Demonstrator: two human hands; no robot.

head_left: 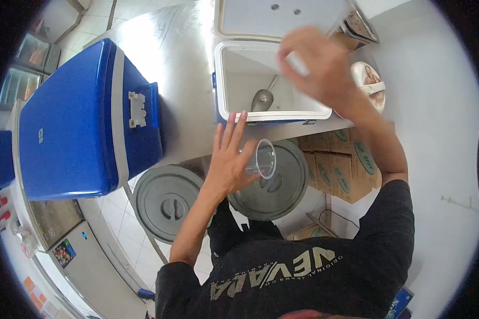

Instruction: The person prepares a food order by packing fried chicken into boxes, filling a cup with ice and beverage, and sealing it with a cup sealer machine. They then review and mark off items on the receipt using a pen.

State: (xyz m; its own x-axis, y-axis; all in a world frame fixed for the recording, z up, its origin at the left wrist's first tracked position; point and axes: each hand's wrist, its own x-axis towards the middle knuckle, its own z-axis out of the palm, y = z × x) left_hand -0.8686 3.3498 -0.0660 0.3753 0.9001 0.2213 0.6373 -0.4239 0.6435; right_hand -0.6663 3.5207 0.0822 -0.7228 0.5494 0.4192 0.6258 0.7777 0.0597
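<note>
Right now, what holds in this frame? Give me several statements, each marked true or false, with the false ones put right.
1. The scoop lies inside the open cooler. True.
2. The right hand holds the clear cup. False: the cup is in the left hand.
3. Two round grey lids are in view. True.
4. The big box at the left is red. False: the box is blue.
</note>
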